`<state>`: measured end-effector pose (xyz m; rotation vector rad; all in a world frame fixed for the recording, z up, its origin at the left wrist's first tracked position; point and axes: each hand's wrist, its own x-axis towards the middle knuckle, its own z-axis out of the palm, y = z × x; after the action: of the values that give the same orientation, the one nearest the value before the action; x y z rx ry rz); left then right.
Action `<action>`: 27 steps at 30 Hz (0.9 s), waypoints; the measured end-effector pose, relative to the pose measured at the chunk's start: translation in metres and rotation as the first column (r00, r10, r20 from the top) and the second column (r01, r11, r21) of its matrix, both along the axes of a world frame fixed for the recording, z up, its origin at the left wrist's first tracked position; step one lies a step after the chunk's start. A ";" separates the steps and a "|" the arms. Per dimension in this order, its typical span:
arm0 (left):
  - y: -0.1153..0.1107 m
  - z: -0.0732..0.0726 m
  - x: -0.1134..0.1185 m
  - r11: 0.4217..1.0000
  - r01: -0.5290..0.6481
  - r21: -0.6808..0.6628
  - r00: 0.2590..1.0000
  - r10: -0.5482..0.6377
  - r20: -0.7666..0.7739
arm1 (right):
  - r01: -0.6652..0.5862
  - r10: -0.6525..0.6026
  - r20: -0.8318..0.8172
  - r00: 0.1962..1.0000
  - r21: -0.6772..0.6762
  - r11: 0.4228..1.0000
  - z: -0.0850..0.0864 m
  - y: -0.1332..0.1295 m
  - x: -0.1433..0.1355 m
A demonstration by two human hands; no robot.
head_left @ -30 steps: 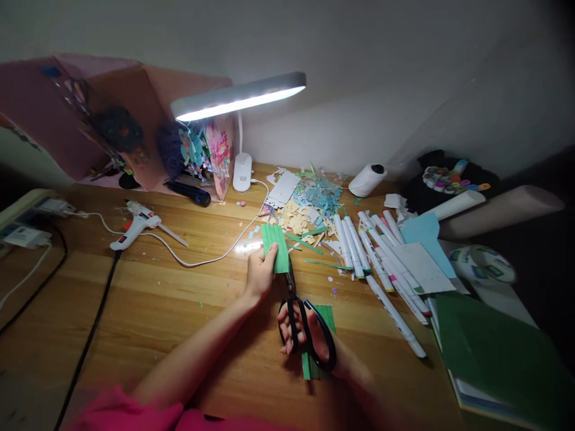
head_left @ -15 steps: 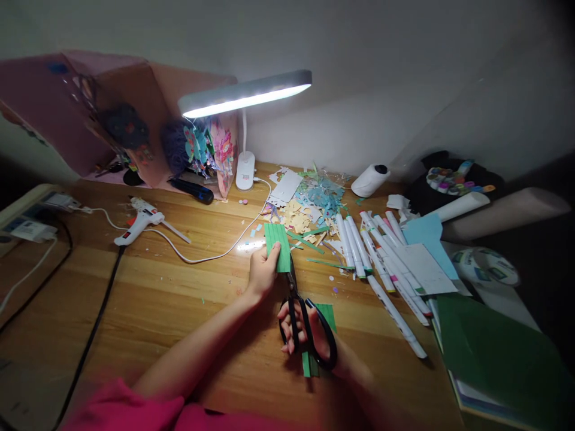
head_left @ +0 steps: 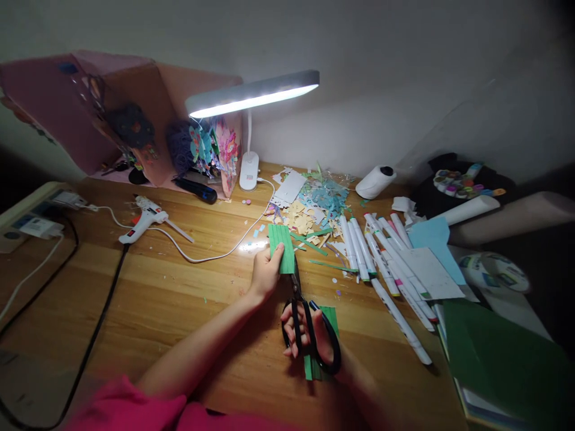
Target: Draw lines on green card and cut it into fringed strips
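A green piece of paper (head_left: pixel 283 239) with lengthwise lines is pinched in my left hand (head_left: pixel 266 272), the thumb lying on its face. Black-handled scissors (head_left: pixel 296 293) are held in my right hand (head_left: pixel 305 335), fingers through the loops. Their blades point away from me and meet the right edge of the green paper; part of them is hidden behind it. Beneath my right hand, more green paper (head_left: pixel 330 318) lies on the wooden table (head_left: pixel 215 335), partly covered by the hand and scissors.
Paper scraps (head_left: pixel 309 203) lie heaped beyond my hands, under a lit desk lamp (head_left: pixel 256 96). Several white markers (head_left: pixel 381 263) spread to the right, near dark green sheets (head_left: pixel 498 353). A glue gun (head_left: pixel 146 221) with its black cord (head_left: pixel 105 311) lies left, near a power strip (head_left: pixel 31 221).
The whole view has shifted slightly, so things appear a little farther right. My grip on the green paper and the scissors looks the same.
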<state>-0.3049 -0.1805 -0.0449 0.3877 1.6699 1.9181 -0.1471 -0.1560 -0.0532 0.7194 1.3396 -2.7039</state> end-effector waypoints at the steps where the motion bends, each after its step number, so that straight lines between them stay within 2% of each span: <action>1: 0.000 0.000 0.000 1.000 0.005 0.001 1.000 -0.005 0.003 | 0.004 -0.004 0.000 1.000 -0.002 1.000 0.001 -0.001 -0.001; 16: 0.000 -0.001 0.001 1.000 0.007 0.023 1.000 -0.007 0.024 | 0.035 -0.039 -0.104 0.994 -0.034 0.999 -0.006 -0.006 0.000; 22: 0.000 0.001 0.001 0.999 0.010 0.041 0.999 -0.012 0.042 | 0.047 -0.045 -0.057 0.997 0.033 0.998 0.004 -0.006 0.001; 27: 0.001 0.002 0.000 0.998 0.018 0.061 0.998 -0.022 0.063 | 0.034 -0.032 -0.047 0.998 0.037 0.999 0.009 -0.005 0.003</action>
<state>-0.3045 -0.1798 -0.0429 0.3618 1.5650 1.9498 -0.1438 -0.1613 -0.0444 0.6927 1.4047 -2.7442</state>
